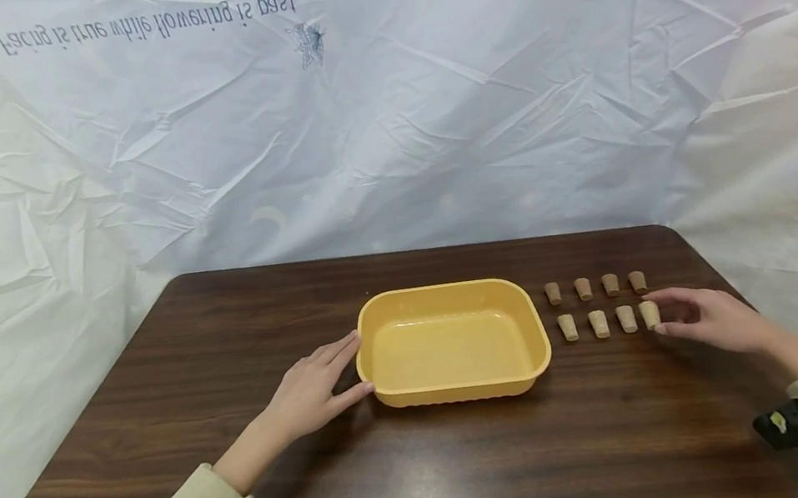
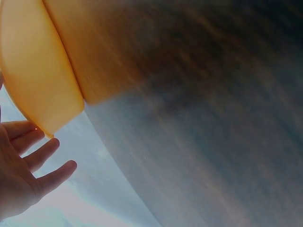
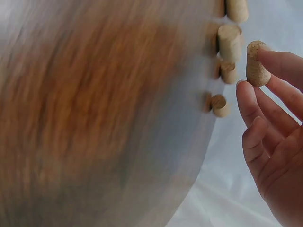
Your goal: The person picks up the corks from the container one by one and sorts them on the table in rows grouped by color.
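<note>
A yellow rectangular plastic basin (image 1: 456, 394) sits on the table with nothing in it. Against its left rim rests my left hand (image 1: 315, 390), fingers and thumb spread and fairly straight. In the left wrist view, fingertips (image 2: 53, 143) lie right at the basin's edge. My right hand (image 1: 719, 320) pinches a tapered cork stopper (image 3: 258, 71) between thumb and fingers, at the right end of the front row of corks. Three pale corks (image 1: 598, 325) stand to its left in that row. Behind them runs a row of browner corks (image 1: 583, 289).
The dark wood-grain table (image 1: 415, 482) has rounded far corners. White printed cloth (image 1: 382, 117) hangs behind it and along both sides. A black wrist device (image 1: 781, 424) sits by the right sleeve.
</note>
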`<control>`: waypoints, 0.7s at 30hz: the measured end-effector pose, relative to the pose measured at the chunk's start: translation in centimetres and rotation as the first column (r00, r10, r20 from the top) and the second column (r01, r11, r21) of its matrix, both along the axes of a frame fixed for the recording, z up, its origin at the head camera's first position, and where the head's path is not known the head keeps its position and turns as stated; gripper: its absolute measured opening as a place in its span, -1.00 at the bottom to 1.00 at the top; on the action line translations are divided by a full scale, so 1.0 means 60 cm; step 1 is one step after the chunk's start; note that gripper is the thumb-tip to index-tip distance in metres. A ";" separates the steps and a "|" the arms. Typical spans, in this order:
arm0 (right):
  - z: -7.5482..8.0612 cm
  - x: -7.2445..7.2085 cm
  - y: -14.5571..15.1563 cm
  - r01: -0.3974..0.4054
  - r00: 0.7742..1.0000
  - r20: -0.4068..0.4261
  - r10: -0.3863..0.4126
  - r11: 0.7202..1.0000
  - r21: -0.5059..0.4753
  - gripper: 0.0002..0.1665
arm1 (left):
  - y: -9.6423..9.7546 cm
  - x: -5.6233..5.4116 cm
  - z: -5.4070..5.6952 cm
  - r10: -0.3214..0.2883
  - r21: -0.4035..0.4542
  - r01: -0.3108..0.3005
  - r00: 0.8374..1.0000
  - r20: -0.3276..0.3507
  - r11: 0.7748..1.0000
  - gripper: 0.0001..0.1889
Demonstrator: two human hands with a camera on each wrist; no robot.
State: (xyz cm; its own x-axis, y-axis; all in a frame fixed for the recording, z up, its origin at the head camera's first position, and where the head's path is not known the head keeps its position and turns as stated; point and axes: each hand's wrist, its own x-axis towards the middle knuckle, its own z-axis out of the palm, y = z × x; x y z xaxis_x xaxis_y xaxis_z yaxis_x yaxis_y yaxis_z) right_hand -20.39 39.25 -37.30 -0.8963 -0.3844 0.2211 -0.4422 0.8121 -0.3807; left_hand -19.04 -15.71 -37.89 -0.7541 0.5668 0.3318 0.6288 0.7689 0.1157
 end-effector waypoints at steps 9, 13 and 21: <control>-0.010 -0.010 0.022 0.034 0.998 0.055 -0.036 0.999 0.040 -0.47 | 0.001 0.000 0.001 0.000 0.002 0.000 1.000 0.005 1.000 -0.28; -0.014 -0.014 0.025 0.032 0.996 0.082 -0.035 0.999 0.043 -0.46 | 0.001 0.001 0.002 0.004 0.003 -0.004 1.000 0.009 1.000 -0.28; -0.014 -0.018 0.024 0.027 0.990 0.135 -0.037 0.997 0.071 -0.44 | 0.001 0.000 0.001 0.004 0.007 -0.004 1.000 0.014 1.000 -0.28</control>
